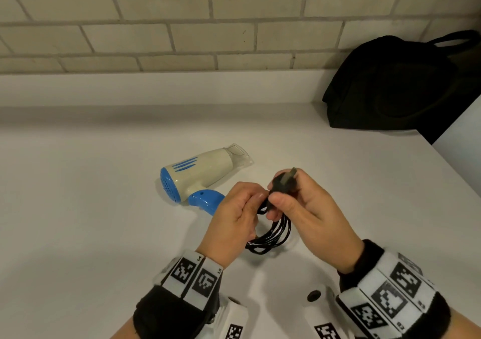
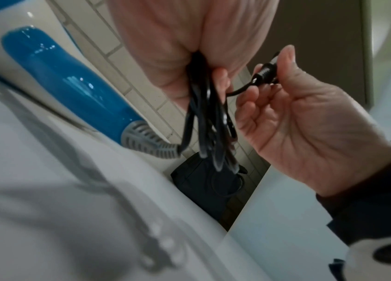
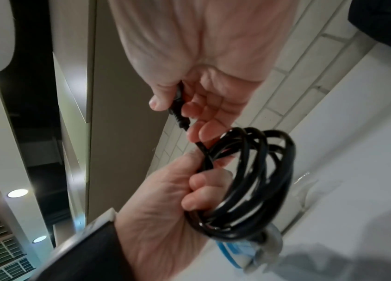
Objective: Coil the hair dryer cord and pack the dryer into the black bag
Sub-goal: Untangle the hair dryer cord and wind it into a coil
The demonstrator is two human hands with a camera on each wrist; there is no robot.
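A cream and blue hair dryer lies on its side on the white counter, its blue handle towards me. Its black cord is wound into a coil of several loops. My left hand grips the coil at one side, fingers curled round the loops. My right hand pinches the black plug between thumb and fingers, just above the coil. The black bag slumps against the brick wall at the far right of the counter.
A brick wall backs the counter behind a low white ledge. The counter's right edge runs diagonally past the bag. The dryer has a clear nozzle pointing towards the bag.
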